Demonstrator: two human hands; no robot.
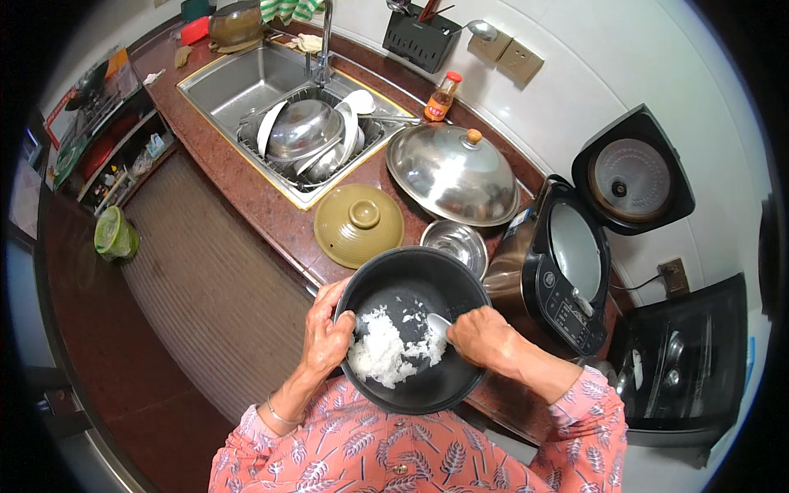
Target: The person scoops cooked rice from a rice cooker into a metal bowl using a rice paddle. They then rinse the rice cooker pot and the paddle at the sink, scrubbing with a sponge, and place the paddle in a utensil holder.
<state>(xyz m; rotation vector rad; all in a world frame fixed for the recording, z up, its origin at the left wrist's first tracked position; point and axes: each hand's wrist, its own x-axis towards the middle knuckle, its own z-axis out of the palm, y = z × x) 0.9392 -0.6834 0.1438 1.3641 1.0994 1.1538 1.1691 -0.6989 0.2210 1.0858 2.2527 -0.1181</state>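
My left hand (330, 330) grips the rim of a dark rice-cooker inner pot (404, 277), thumb over the edge, and the pot is tilted towards me. Inside lies a clump of cooked white rice (379, 348), with smaller bits beside it. In my right hand (484, 336) is a light-coloured spoon (438, 325), its bowl at the rice on the right side of the pot. Behind the pot stand a steel bowl (456, 240) and an olive-green ceramic lid (359, 225). The rice cooker (564, 271) has its lid (635, 175) raised, to the right.
A large domed steel lid (456, 172) lies behind the steel bowl, near a sauce bottle (441, 98). Farther left, a rack of bowls (311, 132) sits in the sink (246, 83). A black hob or tray-like panel, partly unclear, is at right (684, 363). A green bin (116, 234) stands on the floor.
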